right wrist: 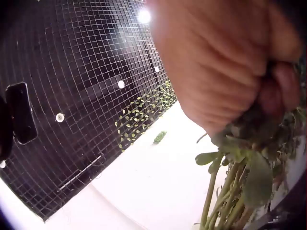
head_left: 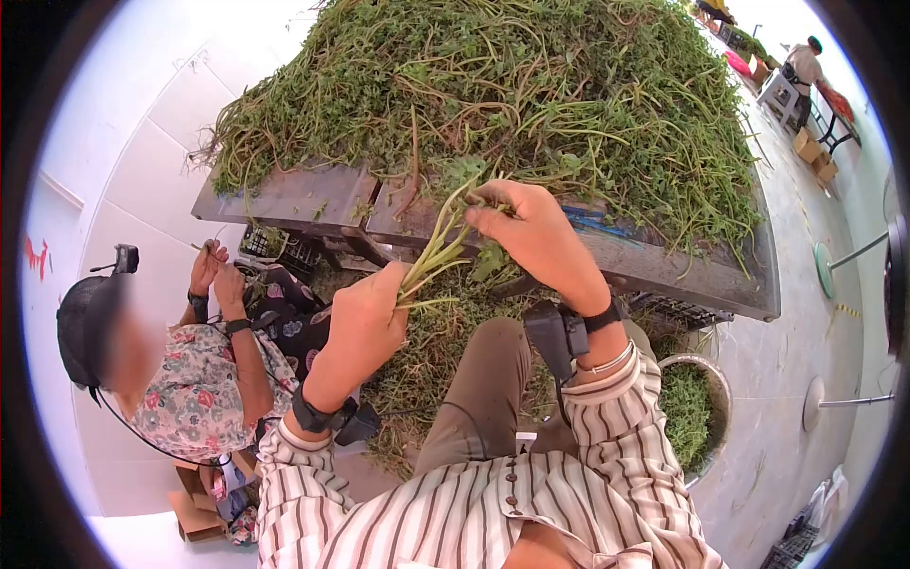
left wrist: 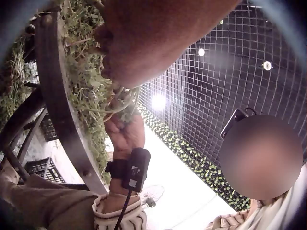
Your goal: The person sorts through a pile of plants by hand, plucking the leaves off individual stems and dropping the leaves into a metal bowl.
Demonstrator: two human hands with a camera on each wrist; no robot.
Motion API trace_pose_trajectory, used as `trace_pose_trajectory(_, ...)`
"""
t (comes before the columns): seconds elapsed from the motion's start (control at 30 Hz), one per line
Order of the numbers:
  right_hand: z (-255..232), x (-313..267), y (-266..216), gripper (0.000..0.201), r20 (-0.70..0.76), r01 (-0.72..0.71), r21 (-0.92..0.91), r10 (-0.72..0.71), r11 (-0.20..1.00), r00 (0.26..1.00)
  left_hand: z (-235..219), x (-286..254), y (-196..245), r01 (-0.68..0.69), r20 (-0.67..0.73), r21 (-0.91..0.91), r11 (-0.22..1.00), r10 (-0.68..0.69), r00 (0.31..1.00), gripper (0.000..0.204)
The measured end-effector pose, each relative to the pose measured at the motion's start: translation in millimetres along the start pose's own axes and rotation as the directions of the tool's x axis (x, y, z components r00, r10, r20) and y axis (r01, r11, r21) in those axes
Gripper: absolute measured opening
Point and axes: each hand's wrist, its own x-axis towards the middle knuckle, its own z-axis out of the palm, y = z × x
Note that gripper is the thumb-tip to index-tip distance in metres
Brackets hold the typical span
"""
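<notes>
In the head view the left hand (head_left: pixel 368 308) grips a small bunch of green stems (head_left: pixel 436 254) that fans up and to the right from the fist. At the leafy upper end, the right hand (head_left: pixel 531 232) pinches with its fingertips. A large heap of leafy greens (head_left: pixel 493 95) covers the dark table (head_left: pixel 379 211) just beyond both hands. Close up in the left wrist view is the left hand (left wrist: pixel 144 43), with the right hand (left wrist: pixel 125 134) below it at the stems. In the right wrist view, leaves (right wrist: pixel 256 177) and stems hang below the right hand (right wrist: pixel 216 62).
At the left sits another person (head_left: pixel 209 370) in a flowered top and black cap, hands raised. More greens (head_left: pixel 417 379) lie under the table and around the legs. A round container (head_left: pixel 725 398) of greens stands at the right. Farther back are a person (head_left: pixel 806 66) and cardboard boxes (head_left: pixel 810 147).
</notes>
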Motion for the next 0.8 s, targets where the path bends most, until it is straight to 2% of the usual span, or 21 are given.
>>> trace_pose_trajectory(0.03, 0.7, 0.1, -0.5, 0.02, -0.001, -0.001, 0.001, 0.001, 1.0, 1.0, 0.6, -0.1, -1.3, -0.012, 0.013, 0.016, 1.0, 0.012, 1.0, 0.021)
trace_pose_trajectory(0.1, 1.8, 0.0, -1.8, 0.019, 0.012, 0.09, 0.026, -0.09, 0.996, 0.996, 1.4, -0.5, -0.9, -0.011, 0.012, 0.014, 1.0, 0.011, 1.0, 0.022)
trace_pose_trajectory(0.13, 2.5, -0.1, -2.0, 0.019, 0.01, 0.088, 0.027, -0.089, 0.996, 0.996, 1.7, -0.3, -0.6, -0.01, 0.009, 0.011, 1.0, 0.01, 1.0, 0.022)
trace_pose_trajectory(0.2, 4.0, -0.2, -2.1, 0.015, -0.043, -0.05, 0.422, 0.075, 0.905, 0.996, 1.7, 0.4, 0.1, -0.006, 0.013, 0.004, 1.0, 0.006, 1.0, 0.02)
trace_pose_trajectory(0.23, 2.5, 0.1, -0.1, 0.015, -0.044, -0.05, 0.424, 0.076, 0.904, 0.996, 1.2, 0.7, 0.3, -0.001, 0.016, -0.002, 1.0, 0.001, 1.0, 0.018)
trace_pose_trajectory(0.3, -7.5, 2.9, 10.0, 0.011, -0.214, 0.077, 0.738, 0.124, 0.671, 0.969, -6.0, 1.5, 3.5, 0.047, 0.04, -0.061, 0.997, -0.044, 0.998, 0.016)
trace_pose_trajectory(0.33, -20.7, 5.7, 19.4, 0.011, -0.21, 0.072, 0.738, 0.126, 0.671, 0.97, -8.1, 0.7, 4.7, 0.096, 0.065, -0.12, 0.988, -0.089, 0.994, 0.014)
trace_pose_trajectory(0.37, -39.4, 9.8, 31.0, 0.012, -0.167, 0.113, 0.867, 0.069, 0.485, 0.984, -8.6, -0.7, 3.8, 0.097, 0.067, -0.122, 0.988, -0.09, 0.994, 0.014)
trace_pose_trajectory(0.4, -47.5, 11.1, 28.8, 0.012, -0.142, 0.135, 0.952, 0.003, 0.274, 0.99, -10.0, -2.2, 2.4, 0.131, 0.062, -0.199, 0.971, -0.121, 0.991, 0.012)
trace_pose_trajectory(0.43, -47.4, 8.9, 28.0, 0.012, -0.146, 0.14, 0.951, 0.003, 0.275, 0.989, -11.3, -2.9, 1.2, 0.162, 0.058, -0.273, 0.948, -0.152, 0.987, 0.013)
trace_pose_trajectory(0.5, -40.9, 2.8, 20.4, 0.015, -0.069, 0.036, 0.955, 0.102, 0.295, 0.992, -14.1, -2.4, 2.8, 0.176, 0.065, -0.311, 0.934, -0.164, 0.984, 0.017)
trace_pose_trajectory(0.57, -29.5, 2.9, 13.3, 0.015, -0.054, 0.005, 0.941, 0.136, 0.339, 0.989, -20.8, -0.2, 10.5, 0.205, 0.08, -0.394, 0.896, -0.189, 0.979, 0.021)
trace_pose_trajectory(0.63, -19.5, 4.1, 7.5, 0.013, -0.145, -0.015, 0.782, 0.206, 0.623, 0.968, -22.7, -1.6, 10.8, 0.232, 0.106, -0.441, 0.867, -0.206, 0.973, 0.022)
trace_pose_trajectory(0.67, -17.5, 1.0, 2.7, 0.01, -0.146, -0.071, 0.687, 0.233, 0.723, 0.961, -23.2, -1.2, 10.9, 0.256, 0.134, -0.487, 0.835, -0.218, 0.967, 0.024)
trace_pose_trajectory(0.7, -14.3, 0.3, 2.1, 0.01, -0.148, -0.068, 0.687, 0.231, 0.723, 0.962, -22.9, -1.4, 10.9, 0.253, 0.133, -0.485, 0.837, -0.215, 0.967, 0.024)
trace_pose_trajectory(0.77, -6.4, 0.8, 1.3, 0.012, -0.12, 0.036, 0.411, 0.014, 0.911, 0.993, -21.8, -2.6, 10.6, 0.299, 0.161, -0.532, 0.793, -0.252, 0.954, 0.027)
trace_pose_trajectory(0.8, -1.9, 0.8, -2.7, 0.016, -0.157, 0.147, 0.268, -0.107, 0.952, 0.982, -21.6, -2.0, 11.5, 0.298, 0.161, -0.529, 0.794, -0.251, 0.954, 0.027)
